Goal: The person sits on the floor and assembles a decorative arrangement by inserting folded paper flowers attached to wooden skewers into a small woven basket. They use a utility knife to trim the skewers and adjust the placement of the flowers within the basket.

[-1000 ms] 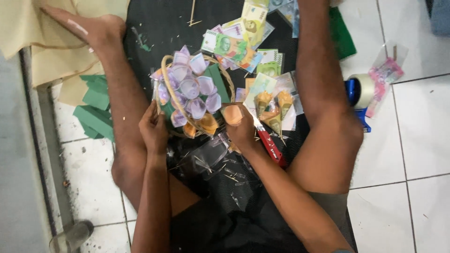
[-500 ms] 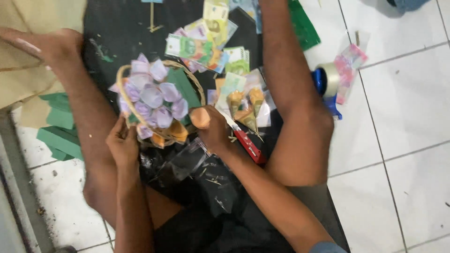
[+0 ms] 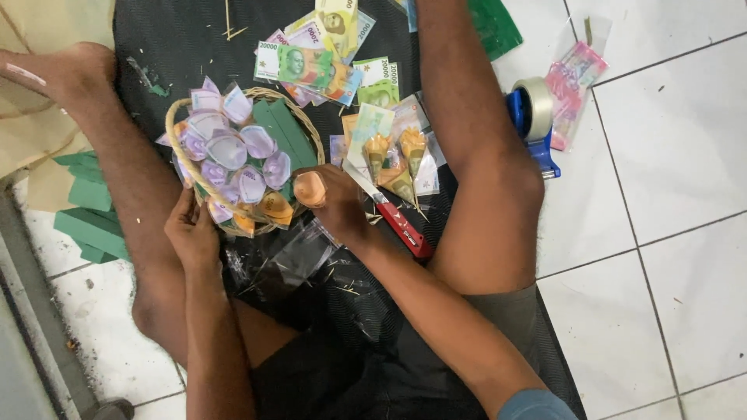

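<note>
White tiles and a black mat (image 3: 179, 47) form the floor. Since the earlier frame, the basket (image 3: 177, 123) appears lower in view. It is gripped at its near rim by the left hand (image 3: 191, 233); one orange cone (image 3: 310, 188) is pinched by the right hand (image 3: 338, 204). Three cones (image 3: 393, 155), one cutter (image 3: 397, 222) and one tape dispenser (image 3: 533, 117) lie beside it.

basket (image 3: 299, 132) left of banknotes (image 3: 311, 66), knife (image 3: 397, 222) right, tape dispenser (image 3: 533, 117) perhaps farthest right.
</note>
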